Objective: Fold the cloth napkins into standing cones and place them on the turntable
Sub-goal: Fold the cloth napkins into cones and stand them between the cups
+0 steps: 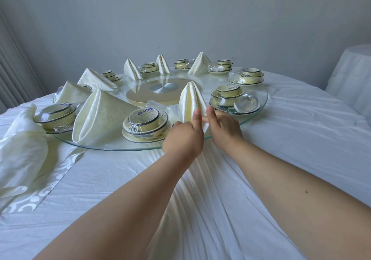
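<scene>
You've got the turntable [112, 147] at table [281, 159] centre, its hub [163, 88] in the middle. Near rim, w/ your left hand [183, 136] and right hand [222, 127] on it, stands a cone napkin [189, 99]. Just left of that: a wrapped dish set [145, 124], then a bigger cone [96, 115]. Right of it, another dish set [227, 96]. More cones and sets alternate round the far rim. Loose napkins [22, 145] lie on the table, far left.
</scene>
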`<state>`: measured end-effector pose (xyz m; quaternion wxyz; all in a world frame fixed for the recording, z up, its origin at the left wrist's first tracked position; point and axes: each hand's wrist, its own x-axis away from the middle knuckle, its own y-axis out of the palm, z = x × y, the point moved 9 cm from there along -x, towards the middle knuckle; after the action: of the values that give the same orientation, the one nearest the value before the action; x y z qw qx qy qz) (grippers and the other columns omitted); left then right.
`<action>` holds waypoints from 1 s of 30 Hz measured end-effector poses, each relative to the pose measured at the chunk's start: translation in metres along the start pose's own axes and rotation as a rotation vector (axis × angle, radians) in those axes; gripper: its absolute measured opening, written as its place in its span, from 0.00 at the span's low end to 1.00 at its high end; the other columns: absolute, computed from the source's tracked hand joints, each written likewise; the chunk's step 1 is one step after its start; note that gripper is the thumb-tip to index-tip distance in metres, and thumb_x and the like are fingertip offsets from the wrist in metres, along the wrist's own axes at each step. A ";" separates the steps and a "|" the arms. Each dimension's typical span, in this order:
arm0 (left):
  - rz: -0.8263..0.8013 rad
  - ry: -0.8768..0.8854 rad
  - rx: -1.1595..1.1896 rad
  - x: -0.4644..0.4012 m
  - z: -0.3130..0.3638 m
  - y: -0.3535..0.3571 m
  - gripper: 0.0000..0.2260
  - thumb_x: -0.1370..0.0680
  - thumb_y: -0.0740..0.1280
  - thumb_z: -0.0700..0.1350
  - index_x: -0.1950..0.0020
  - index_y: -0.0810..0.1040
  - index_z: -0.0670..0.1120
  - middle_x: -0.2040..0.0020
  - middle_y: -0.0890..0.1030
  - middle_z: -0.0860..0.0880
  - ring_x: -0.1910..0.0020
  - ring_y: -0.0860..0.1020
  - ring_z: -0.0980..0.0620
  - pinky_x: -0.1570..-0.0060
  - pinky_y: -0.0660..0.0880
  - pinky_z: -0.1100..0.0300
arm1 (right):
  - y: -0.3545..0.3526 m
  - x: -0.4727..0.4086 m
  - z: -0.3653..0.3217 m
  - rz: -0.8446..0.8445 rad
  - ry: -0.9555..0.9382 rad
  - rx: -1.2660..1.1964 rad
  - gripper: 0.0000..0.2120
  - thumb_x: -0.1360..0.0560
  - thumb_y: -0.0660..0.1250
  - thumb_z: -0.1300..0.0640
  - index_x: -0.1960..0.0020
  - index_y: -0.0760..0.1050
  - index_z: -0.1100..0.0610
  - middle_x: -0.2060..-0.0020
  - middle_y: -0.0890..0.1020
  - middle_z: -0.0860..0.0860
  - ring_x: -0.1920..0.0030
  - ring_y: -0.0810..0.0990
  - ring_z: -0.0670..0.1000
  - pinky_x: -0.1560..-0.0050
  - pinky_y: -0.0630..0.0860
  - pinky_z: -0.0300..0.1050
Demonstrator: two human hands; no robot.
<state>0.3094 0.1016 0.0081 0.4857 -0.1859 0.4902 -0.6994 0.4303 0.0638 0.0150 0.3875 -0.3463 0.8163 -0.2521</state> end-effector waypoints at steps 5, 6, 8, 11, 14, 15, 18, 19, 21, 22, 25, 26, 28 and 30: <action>-0.044 -0.007 0.045 0.003 0.005 -0.004 0.23 0.17 0.40 0.54 0.23 0.54 0.52 0.48 0.75 0.41 0.50 0.72 0.42 0.51 0.68 0.53 | -0.015 0.003 -0.010 0.098 -0.023 0.109 0.50 0.33 0.27 0.33 0.44 0.82 0.55 0.49 0.77 0.57 0.41 0.71 0.58 0.38 0.65 0.53; -0.046 -0.002 0.058 0.004 0.006 -0.006 0.23 0.17 0.40 0.52 0.22 0.53 0.51 0.48 0.75 0.41 0.48 0.72 0.42 0.49 0.70 0.52 | -0.015 0.004 -0.012 0.099 -0.034 0.105 0.49 0.33 0.27 0.33 0.43 0.81 0.54 0.50 0.76 0.57 0.42 0.71 0.58 0.38 0.65 0.53; -0.049 0.004 0.060 0.005 0.007 -0.008 0.22 0.17 0.42 0.51 0.22 0.48 0.51 0.50 0.74 0.43 0.44 0.73 0.40 0.48 0.70 0.51 | -0.012 0.006 -0.015 0.084 -0.039 0.076 0.50 0.33 0.27 0.31 0.41 0.80 0.53 0.51 0.75 0.56 0.42 0.70 0.57 0.38 0.65 0.52; -0.074 0.049 -0.002 0.006 0.012 -0.006 0.25 0.16 0.43 0.50 0.23 0.35 0.53 0.45 0.76 0.42 0.44 0.73 0.40 0.51 0.67 0.53 | -0.009 0.008 -0.017 0.049 -0.040 -0.010 0.49 0.34 0.30 0.29 0.41 0.80 0.52 0.51 0.75 0.55 0.42 0.70 0.57 0.37 0.64 0.51; -0.124 0.038 -0.015 0.006 0.011 -0.002 0.25 0.16 0.43 0.50 0.23 0.34 0.52 0.41 0.75 0.41 0.50 0.73 0.42 0.53 0.67 0.54 | -0.010 0.010 -0.022 0.029 -0.055 -0.076 0.45 0.33 0.32 0.32 0.38 0.79 0.49 0.49 0.75 0.56 0.41 0.70 0.56 0.36 0.63 0.50; -0.132 0.025 -0.003 0.006 0.009 -0.001 0.24 0.16 0.43 0.50 0.23 0.35 0.52 0.41 0.75 0.41 0.53 0.71 0.43 0.54 0.66 0.54 | -0.010 0.011 -0.022 0.018 -0.055 -0.077 0.45 0.33 0.32 0.32 0.38 0.78 0.47 0.50 0.75 0.56 0.42 0.70 0.56 0.37 0.63 0.49; -0.142 0.019 0.006 0.006 0.008 -0.002 0.26 0.16 0.45 0.49 0.23 0.34 0.50 0.40 0.75 0.39 0.53 0.71 0.43 0.54 0.66 0.54 | -0.004 0.010 -0.018 -0.022 -0.043 -0.074 0.42 0.31 0.33 0.32 0.38 0.78 0.45 0.51 0.74 0.55 0.41 0.70 0.56 0.36 0.63 0.50; -0.149 0.027 -0.009 0.005 0.009 -0.002 0.27 0.16 0.46 0.48 0.23 0.32 0.49 0.39 0.74 0.38 0.50 0.73 0.41 0.53 0.67 0.53 | -0.003 0.009 -0.017 -0.024 -0.044 -0.072 0.42 0.31 0.32 0.32 0.38 0.78 0.44 0.52 0.73 0.54 0.40 0.70 0.56 0.36 0.63 0.50; -0.168 0.040 -0.050 0.005 0.010 -0.002 0.28 0.16 0.47 0.47 0.24 0.31 0.48 0.38 0.73 0.36 0.46 0.74 0.40 0.52 0.68 0.53 | -0.003 0.008 -0.015 -0.014 -0.046 -0.066 0.44 0.33 0.30 0.31 0.38 0.78 0.43 0.55 0.70 0.51 0.40 0.70 0.55 0.36 0.63 0.49; -0.171 0.045 -0.057 0.005 0.011 -0.003 0.28 0.16 0.47 0.47 0.24 0.30 0.48 0.38 0.73 0.36 0.45 0.74 0.39 0.51 0.68 0.53 | -0.003 0.008 -0.013 -0.006 -0.043 -0.061 0.44 0.33 0.30 0.31 0.39 0.78 0.44 0.55 0.70 0.50 0.40 0.70 0.55 0.36 0.63 0.49; -0.168 0.026 -0.058 0.007 0.011 -0.005 0.28 0.16 0.47 0.47 0.24 0.31 0.48 0.37 0.72 0.35 0.42 0.74 0.39 0.49 0.68 0.53 | -0.001 0.007 -0.009 -0.016 -0.023 -0.030 0.46 0.34 0.30 0.31 0.41 0.80 0.45 0.49 0.75 0.53 0.39 0.70 0.55 0.35 0.63 0.49; -0.164 0.021 -0.050 0.007 0.010 -0.005 0.28 0.16 0.47 0.47 0.24 0.31 0.48 0.36 0.72 0.35 0.41 0.74 0.39 0.49 0.68 0.53 | -0.001 0.007 -0.008 -0.022 -0.016 -0.022 0.47 0.35 0.29 0.30 0.42 0.81 0.46 0.47 0.76 0.54 0.39 0.70 0.56 0.35 0.63 0.49; -0.157 0.003 -0.017 0.008 0.010 -0.007 0.27 0.16 0.46 0.47 0.24 0.31 0.48 0.36 0.72 0.35 0.41 0.73 0.38 0.46 0.68 0.52 | -0.001 0.007 -0.007 -0.019 -0.007 -0.027 0.47 0.35 0.30 0.30 0.43 0.82 0.46 0.45 0.76 0.55 0.38 0.70 0.56 0.34 0.63 0.50; -0.146 -0.013 0.025 0.009 0.009 -0.008 0.27 0.16 0.45 0.47 0.24 0.32 0.48 0.36 0.72 0.35 0.41 0.73 0.38 0.45 0.68 0.51 | -0.002 0.007 -0.008 -0.006 -0.012 -0.029 0.47 0.35 0.30 0.30 0.44 0.82 0.47 0.46 0.77 0.55 0.39 0.71 0.56 0.35 0.63 0.51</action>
<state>0.3081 0.0900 0.0176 0.4388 -0.2194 0.4634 -0.7379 0.4216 0.0578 0.0178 0.3865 -0.3558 0.8166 -0.2394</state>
